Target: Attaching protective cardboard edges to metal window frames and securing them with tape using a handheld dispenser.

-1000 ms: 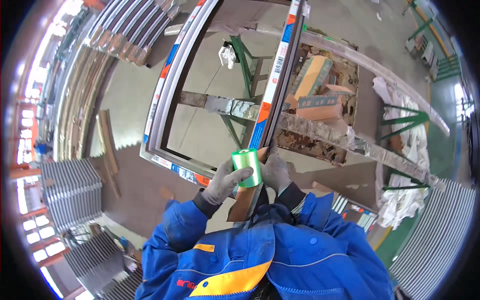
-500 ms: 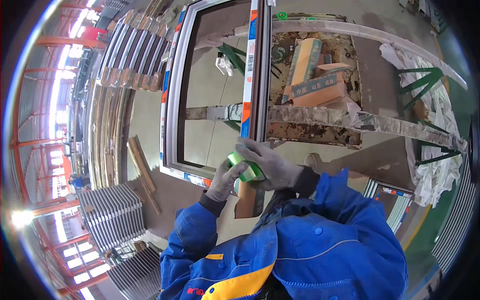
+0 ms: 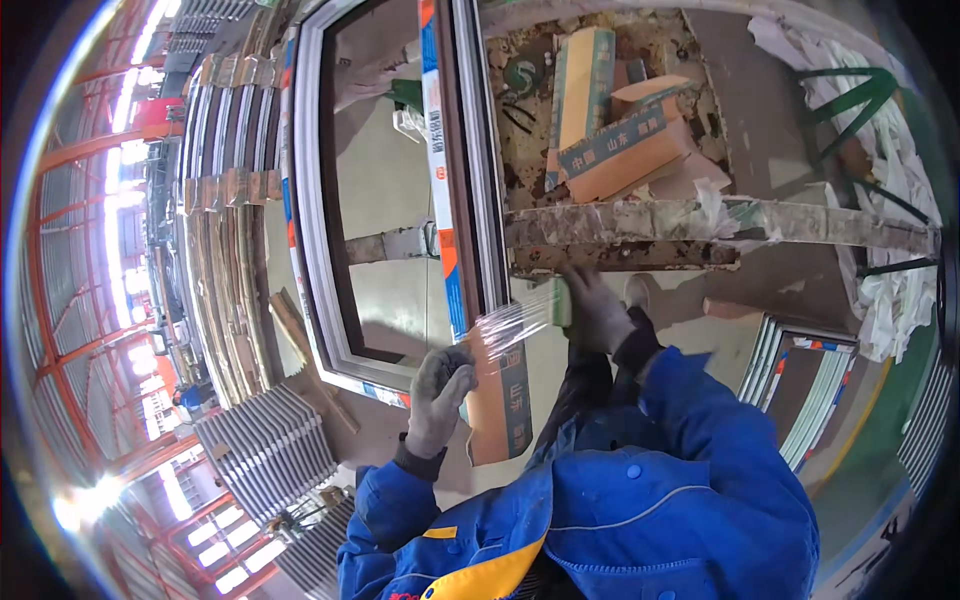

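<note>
My right hand [image 3: 598, 312], gloved in grey and smeared by motion, grips a green tape roll [image 3: 562, 303] to the right of the frame. A clear strip of tape [image 3: 518, 322] stretches left from the roll onto a piece of brown cardboard [image 3: 497, 385] at the near end of a window frame [image 3: 468, 180]. My gloved left hand [image 3: 440, 392] is closed at the cardboard's left edge, close to the tape's end; what its fingers pinch is hidden. Printed protective film covers part of the frame.
Long padded support bars [image 3: 640, 225] on green stands carry the frame. Beyond lie cardboard pieces [image 3: 625, 160] on a worn board. Stacked frames [image 3: 265, 440] stand at the left, more frames [image 3: 800, 385] at the right. White plastic sheeting [image 3: 870, 300] hangs far right.
Both hands were together at the green roll. My right hand has moved right with the roll, drawing out clear tape, while my left stays by the cardboard. The view has shifted too.
</note>
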Motion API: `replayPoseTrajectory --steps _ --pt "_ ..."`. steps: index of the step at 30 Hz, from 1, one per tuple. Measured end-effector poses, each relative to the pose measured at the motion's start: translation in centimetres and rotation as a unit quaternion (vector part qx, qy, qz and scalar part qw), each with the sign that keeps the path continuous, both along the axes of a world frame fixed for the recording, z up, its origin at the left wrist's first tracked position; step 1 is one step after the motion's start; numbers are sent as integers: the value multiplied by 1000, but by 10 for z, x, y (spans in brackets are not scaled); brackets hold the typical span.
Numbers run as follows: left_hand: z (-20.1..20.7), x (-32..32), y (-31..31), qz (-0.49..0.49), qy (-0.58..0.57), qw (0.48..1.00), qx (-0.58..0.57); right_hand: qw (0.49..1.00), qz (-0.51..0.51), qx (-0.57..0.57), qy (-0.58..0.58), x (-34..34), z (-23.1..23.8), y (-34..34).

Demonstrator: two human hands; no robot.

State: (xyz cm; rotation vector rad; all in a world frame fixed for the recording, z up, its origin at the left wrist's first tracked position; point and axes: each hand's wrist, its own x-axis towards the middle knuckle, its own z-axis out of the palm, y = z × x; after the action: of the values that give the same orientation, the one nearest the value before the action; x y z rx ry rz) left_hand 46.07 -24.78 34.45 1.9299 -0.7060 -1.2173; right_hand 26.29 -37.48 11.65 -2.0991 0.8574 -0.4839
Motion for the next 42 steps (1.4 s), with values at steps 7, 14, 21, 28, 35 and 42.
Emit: replayPoseTrajectory --steps 7,14,21,28,35,42 --pt "-42 36 -3 113 -58 992 0 887 -16 399 -233 133 -75 82" --pt "-185 132 19 93 179 976 84 514 -22 726 -456 165 -110 114" --pt "-190 164 -6 -171 47 962 205 197 102 838 -498 164 -117 115" --pt "-80 171 -13 20 303 942 142 986 20 166 -13 73 -2 25" --pt "-45 129 14 -48 340 939 22 980 56 -13 -190 66 163 54" --pt "-16 112 36 -46 294 953 -52 978 145 -62 -135 126 175 76"
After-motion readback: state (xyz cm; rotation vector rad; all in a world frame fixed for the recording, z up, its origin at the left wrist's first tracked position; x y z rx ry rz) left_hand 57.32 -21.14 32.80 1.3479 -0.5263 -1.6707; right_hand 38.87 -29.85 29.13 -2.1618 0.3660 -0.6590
